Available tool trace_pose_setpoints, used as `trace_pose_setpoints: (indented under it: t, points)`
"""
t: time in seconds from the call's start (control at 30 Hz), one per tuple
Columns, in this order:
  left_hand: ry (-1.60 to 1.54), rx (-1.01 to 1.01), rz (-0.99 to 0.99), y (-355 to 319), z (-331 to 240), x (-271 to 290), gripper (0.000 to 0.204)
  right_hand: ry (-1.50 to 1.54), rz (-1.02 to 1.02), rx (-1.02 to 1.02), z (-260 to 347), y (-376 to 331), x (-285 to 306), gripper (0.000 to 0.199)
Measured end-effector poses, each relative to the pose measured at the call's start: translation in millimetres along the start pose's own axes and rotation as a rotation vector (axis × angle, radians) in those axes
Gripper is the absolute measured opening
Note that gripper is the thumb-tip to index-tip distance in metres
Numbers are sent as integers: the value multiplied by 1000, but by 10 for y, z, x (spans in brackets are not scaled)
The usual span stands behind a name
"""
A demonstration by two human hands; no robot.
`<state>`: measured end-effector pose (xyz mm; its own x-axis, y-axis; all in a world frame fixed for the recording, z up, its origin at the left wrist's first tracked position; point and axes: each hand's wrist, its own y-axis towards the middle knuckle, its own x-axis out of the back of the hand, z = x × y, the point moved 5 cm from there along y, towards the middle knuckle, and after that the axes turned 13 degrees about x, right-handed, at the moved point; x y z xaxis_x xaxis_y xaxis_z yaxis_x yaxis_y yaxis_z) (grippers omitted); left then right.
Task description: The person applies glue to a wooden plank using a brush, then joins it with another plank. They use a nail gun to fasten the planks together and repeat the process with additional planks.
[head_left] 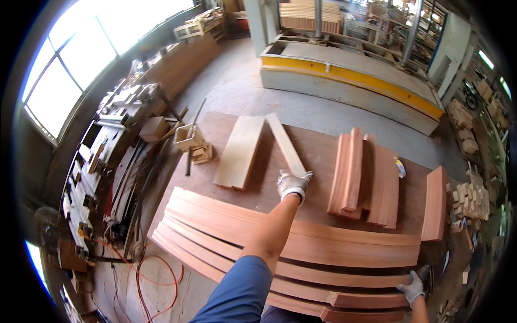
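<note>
My left hand [293, 185], in a pale work glove, reaches forward over the brown work table [318, 140]. It is closed round the near end of a narrow pale wooden board [285, 145]. A wider pale wooden board [240, 152] lies to the left of that one. Down at the right, my gloved right hand [413, 289] rests by the right ends of the long reddish boards [350, 248], its fingers apart and touching one end. Those boards lie side by side across the near part of the table. Two short reddish pieces [366, 300] lie on them near the right hand.
Stacked reddish boards [353, 172] stand right of centre, beside a small yellow-and-white object [399, 167]. A separate reddish board [434, 203] lies farther right. A cluttered bench [107, 145] runs along the left, with an orange hose [141, 280] on the floor. A yellow-striped machine [350, 75] stands ahead.
</note>
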<state>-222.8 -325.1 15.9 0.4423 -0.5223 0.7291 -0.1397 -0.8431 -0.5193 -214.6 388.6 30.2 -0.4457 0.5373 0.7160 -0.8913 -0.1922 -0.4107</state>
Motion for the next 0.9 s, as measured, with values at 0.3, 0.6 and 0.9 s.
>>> trace_pose_setpoints:
  t: [0.3,0.6,0.9]
  points:
    - [51,66,-111,266,-147,-404,70,-210,70,-47,582,-152,148,110]
    - [-1084,159,888,-366,363,-511,10,-297,77,51,302,-126,154,112]
    - [-989,-384,1078,-3435,714,-255,52,-316,109,273,166,7,183,95]
